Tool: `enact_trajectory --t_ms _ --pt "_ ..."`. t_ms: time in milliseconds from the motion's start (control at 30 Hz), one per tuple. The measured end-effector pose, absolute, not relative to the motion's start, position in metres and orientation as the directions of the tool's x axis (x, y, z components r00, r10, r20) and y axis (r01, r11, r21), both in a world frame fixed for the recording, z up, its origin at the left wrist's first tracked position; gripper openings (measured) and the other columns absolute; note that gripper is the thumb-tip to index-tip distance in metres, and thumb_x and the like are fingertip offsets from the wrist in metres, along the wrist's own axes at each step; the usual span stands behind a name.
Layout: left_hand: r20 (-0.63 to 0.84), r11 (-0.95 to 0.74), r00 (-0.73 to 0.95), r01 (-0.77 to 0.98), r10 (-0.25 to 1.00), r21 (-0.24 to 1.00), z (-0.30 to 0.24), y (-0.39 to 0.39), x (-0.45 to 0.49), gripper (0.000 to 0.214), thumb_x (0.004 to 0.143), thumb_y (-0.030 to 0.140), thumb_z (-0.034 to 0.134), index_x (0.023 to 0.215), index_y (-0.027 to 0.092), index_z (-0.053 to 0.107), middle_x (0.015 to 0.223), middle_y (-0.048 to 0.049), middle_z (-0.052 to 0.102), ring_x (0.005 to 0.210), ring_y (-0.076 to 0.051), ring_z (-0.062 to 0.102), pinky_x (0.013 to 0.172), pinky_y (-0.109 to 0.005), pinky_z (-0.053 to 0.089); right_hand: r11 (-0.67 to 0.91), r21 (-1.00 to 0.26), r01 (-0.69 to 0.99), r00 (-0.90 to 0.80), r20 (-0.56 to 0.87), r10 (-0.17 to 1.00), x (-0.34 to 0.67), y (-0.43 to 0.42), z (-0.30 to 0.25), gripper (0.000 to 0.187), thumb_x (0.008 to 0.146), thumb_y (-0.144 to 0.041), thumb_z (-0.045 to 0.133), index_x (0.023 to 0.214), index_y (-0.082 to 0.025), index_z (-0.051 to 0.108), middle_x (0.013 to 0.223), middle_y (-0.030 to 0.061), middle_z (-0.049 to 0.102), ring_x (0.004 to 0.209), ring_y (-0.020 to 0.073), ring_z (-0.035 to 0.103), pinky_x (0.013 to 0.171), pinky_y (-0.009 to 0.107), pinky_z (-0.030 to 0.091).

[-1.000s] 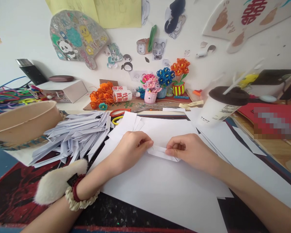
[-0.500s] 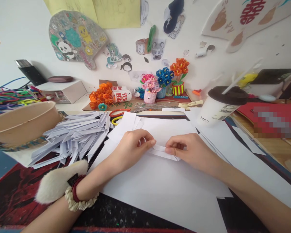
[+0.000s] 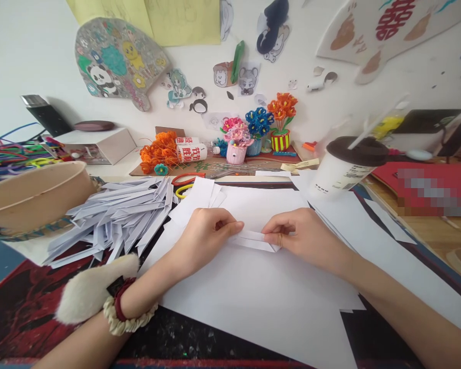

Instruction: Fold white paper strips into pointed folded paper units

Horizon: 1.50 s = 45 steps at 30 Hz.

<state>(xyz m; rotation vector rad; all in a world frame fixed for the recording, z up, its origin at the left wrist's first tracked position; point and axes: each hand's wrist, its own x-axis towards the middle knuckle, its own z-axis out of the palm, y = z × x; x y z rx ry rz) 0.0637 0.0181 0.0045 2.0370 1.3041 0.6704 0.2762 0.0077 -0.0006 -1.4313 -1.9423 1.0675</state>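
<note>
A narrow folded paper strip [image 3: 253, 240] lies between my hands, just over the large white sheets [image 3: 249, 292]. My left hand [image 3: 207, 237] pinches its left end between thumb and fingers. At the right end, my right hand [image 3: 297, 236] pinches it the same way, thumb on the near side. A fold line runs along the strip, and its right tip looks angled. Part of each end is hidden by my fingers. Cream and dark red scrunchies [image 3: 125, 312] circle my left wrist.
Left of the sheets is a heap of folded paper pieces [image 3: 126, 215], beside a beige bowl [image 3: 38, 192]. Scissors [image 3: 184, 190] lie behind the sheets. A lidded cup with a straw [image 3: 336, 171] stands at the back right. A white fluffy item [image 3: 88, 294] lies by my left forearm.
Both hands stay pinched on the strip, with only slight finger shifts. The whole view has drifted slightly, and little else differs.
</note>
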Motion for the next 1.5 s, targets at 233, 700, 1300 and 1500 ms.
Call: enact_trajectory --t_ms 233,700,1300,1500 --pt "0.061 -0.305 0.39 0.604 0.919 0.736 -0.001 0.022 0.064 0.028 0.085 0.033 0.055 0.065 0.015 0.063 0.06 0.0016 0.059 0.058 -0.011 0.046 0.057 -0.024 0.036 0.191 -0.786 0.588 -0.325 -0.013 0.946 0.276 0.008 -0.003 0.014 0.078 -0.022 0.06 0.067 -0.02 0.069 0.062 -0.0001 0.067 0.057 0.014 0.058 0.057 0.027 0.047" --pt "0.121 -0.446 0.476 0.663 0.871 0.601 -0.006 0.022 0.068 0.006 0.078 0.025 0.064 0.076 0.02 0.068 0.075 0.0006 0.066 0.069 -0.014 0.056 0.064 -0.026 0.04 0.285 -0.72 0.633 -0.367 0.045 0.929 0.278 0.013 -0.006 0.013 0.08 -0.027 0.062 0.076 -0.021 0.073 0.072 0.0012 0.067 0.064 0.0146 0.056 0.06 0.028 0.044" --pt "0.234 -0.808 0.776 0.583 0.586 0.091 0.0 0.019 0.058 0.02 0.089 0.013 0.052 0.087 0.02 0.071 0.071 -0.0012 0.063 0.072 -0.016 0.054 0.067 -0.031 0.037 0.754 -0.297 0.586 -0.695 0.295 0.656 0.291 0.011 -0.011 0.036 0.092 -0.006 0.041 0.086 -0.02 0.073 0.068 0.0027 0.058 0.065 0.0155 0.052 0.056 0.027 0.037" --pt "0.18 -0.855 0.85 0.514 0.496 -0.071 0.0 0.018 0.052 0.018 0.093 0.02 0.05 0.089 0.019 0.067 0.069 0.0005 0.06 0.066 -0.016 0.053 0.062 -0.032 0.035 0.767 -0.256 0.589 -0.719 0.268 0.641 0.295 0.009 -0.01 0.03 0.09 -0.006 0.048 0.077 -0.019 0.071 0.063 0.0006 0.054 0.063 0.0145 0.049 0.055 0.027 0.033"
